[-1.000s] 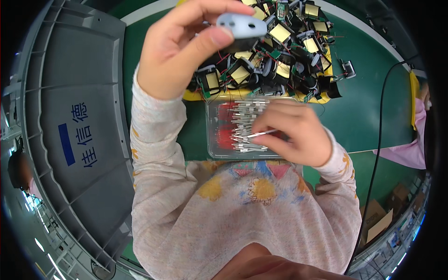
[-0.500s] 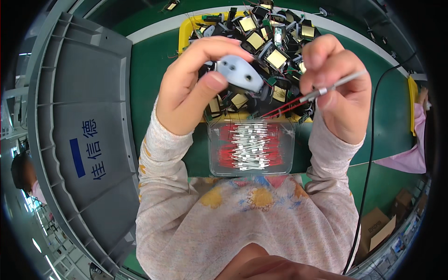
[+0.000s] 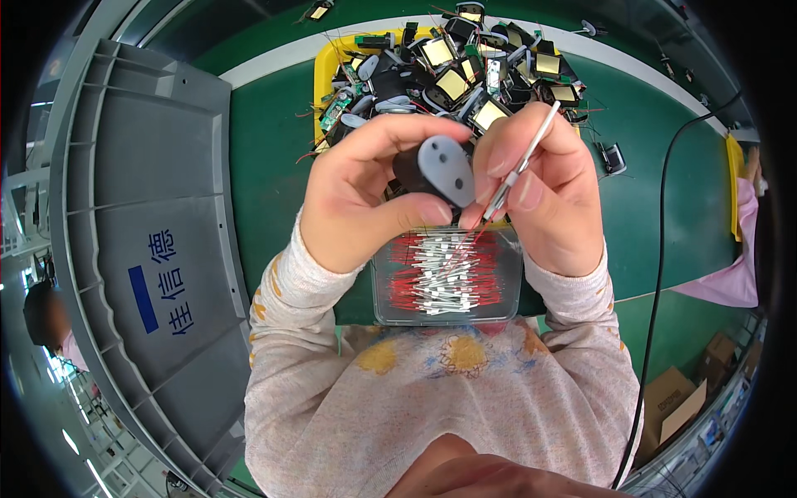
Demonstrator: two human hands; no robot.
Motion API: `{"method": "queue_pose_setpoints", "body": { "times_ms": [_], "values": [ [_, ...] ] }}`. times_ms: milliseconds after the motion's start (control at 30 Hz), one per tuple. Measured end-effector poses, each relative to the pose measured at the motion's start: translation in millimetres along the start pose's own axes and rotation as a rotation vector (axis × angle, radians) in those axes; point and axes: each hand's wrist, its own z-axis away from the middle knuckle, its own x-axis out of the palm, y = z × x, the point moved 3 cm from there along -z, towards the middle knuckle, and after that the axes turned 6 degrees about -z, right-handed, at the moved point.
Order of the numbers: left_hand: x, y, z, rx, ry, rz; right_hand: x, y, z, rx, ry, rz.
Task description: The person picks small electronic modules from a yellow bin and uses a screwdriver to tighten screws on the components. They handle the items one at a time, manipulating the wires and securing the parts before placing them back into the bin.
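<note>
My left hand [image 3: 332, 203] grips a black housing with a grey oval end face [image 3: 448, 170]; several round holes in that face point toward me. Close beside it on the right, my right hand [image 3: 560, 195] pinches a thin white-and-silver rod with red leads [image 3: 522, 159] between thumb and fingers. The rod tilts, its white tip up and its leads hanging down near the lower edge of the housing. I cannot tell whether the leads touch it. Below both hands stands a clear plastic tub [image 3: 448, 320], filled with similar white rods with red leads [image 3: 448, 274].
Behind my hands a yellow tray [image 3: 324, 70] is heaped with black housings, circuit boards and loose wires. One small black part [image 3: 613, 158] lies to its right on the green table [image 3: 274, 166]. A grey crate [image 3: 166, 207] stands at left; a black cable [image 3: 662, 232] runs down the right.
My hands have come together: the right hand moved left and down with the rod, the left slightly right and down. The housing has turned, showing its holed face more squarely.
</note>
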Motion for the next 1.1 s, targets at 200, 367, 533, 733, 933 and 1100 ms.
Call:
{"method": "queue_pose_setpoints", "body": {
  "times_ms": [200,367,533,733,933,1100],
  "values": [
    [-23.6,9.2,-4.6,0.278,-0.084,-0.158,-11.8,-13.1,-0.2,-0.265,0.111,0.220],
    [-15.5,9.6,-7.7,0.192,-0.335,-0.235,-9.6,-17.7,-2.8,-0.229,0.036,0.375],
    [-7.3,1.0,-5.5,0.075,-0.324,-0.160,-10.4,-16.2,-3.3,-0.185,-0.035,0.471],
    [-8.3,3.8,-4.6,0.098,-0.329,-0.178,-14.7,-24.3,-0.1,-0.290,0.101,0.412],
    [-4.0,5.1,-12.4,0.260,-0.451,-0.367,-34.1,-43.7,4.4,-0.378,0.294,0.260],
    [-9.0,28.7,-5.6,0.209,0.065,-0.490,-39.6,-26.8,-0.9,-0.242,-0.147,0.096]
  ]
}}
